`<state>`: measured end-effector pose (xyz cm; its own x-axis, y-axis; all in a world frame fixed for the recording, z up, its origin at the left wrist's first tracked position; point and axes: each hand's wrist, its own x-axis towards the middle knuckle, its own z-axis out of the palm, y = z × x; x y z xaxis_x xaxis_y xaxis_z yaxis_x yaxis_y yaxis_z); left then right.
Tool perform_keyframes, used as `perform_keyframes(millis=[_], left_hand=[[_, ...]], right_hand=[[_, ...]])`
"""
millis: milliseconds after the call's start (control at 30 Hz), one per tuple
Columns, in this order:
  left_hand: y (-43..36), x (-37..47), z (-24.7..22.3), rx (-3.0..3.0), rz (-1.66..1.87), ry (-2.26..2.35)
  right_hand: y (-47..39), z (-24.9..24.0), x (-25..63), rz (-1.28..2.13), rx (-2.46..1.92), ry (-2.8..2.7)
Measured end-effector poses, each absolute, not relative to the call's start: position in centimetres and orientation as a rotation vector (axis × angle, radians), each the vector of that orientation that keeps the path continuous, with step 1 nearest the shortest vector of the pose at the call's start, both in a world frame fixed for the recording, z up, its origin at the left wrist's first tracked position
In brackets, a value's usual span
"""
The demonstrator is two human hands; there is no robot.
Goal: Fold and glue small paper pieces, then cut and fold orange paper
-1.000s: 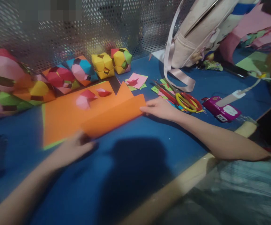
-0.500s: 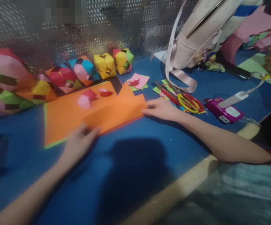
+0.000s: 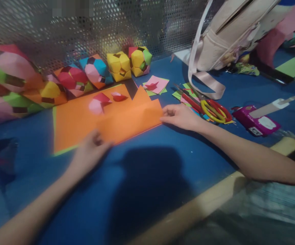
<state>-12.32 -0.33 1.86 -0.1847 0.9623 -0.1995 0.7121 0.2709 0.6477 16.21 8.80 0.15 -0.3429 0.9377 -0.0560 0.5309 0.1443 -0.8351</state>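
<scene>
A folded orange sheet of paper [image 3: 134,117] lies on the blue table, partly over a flat stack of orange and green sheets [image 3: 70,126]. My right hand [image 3: 181,117] pinches its right end between thumb and fingers. At the left end, my left hand [image 3: 93,146] is closed on the sheet's near corner, its fingers curled and somewhat blurred. Two small folded paper pieces, one pink and red [image 3: 99,103] and one red [image 3: 118,97], rest on the stack just beyond the folded sheet.
Colourful folded-paper balls [image 3: 119,66] line the perforated metal panel [image 3: 162,30]. Small paper squares [image 3: 157,84], scissors with red and yellow handles [image 3: 215,110], a purple device with a white plug [image 3: 257,120], a phone [image 3: 277,75] and a pale bag [image 3: 221,44] sit to the right.
The camera view has turned slightly left, so the scene sits further right. Both hands stay at the ends of the orange sheet. The other person's hand at the right has left the view.
</scene>
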Motion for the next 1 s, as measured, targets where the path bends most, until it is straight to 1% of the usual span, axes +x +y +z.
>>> perform_keyframes(millis=[133,300,600,867,1000], left_hand=[[-0.3,-12.3,2.0,1.497,0.489,1.989],[-0.3,-12.5,1.7,1.560,0.498,1.987],[-0.2,-12.6,1.3,1.658,0.505,1.999],[-0.2,-12.6,1.3,1.700,0.492,2.012],[-0.2,-12.8,0.8,1.721,0.526,2.008]], right_hand=[[8.8,-0.1,16.2,1.089,-1.399,-1.915],[9.2,-0.6,16.6,1.186,-1.321,-1.936],[9.0,0.3,16.4,0.946,-1.468,-2.091],[9.1,0.1,16.5,0.978,-1.463,-2.108],[9.0,0.6,16.2,0.933,-1.493,-2.134]])
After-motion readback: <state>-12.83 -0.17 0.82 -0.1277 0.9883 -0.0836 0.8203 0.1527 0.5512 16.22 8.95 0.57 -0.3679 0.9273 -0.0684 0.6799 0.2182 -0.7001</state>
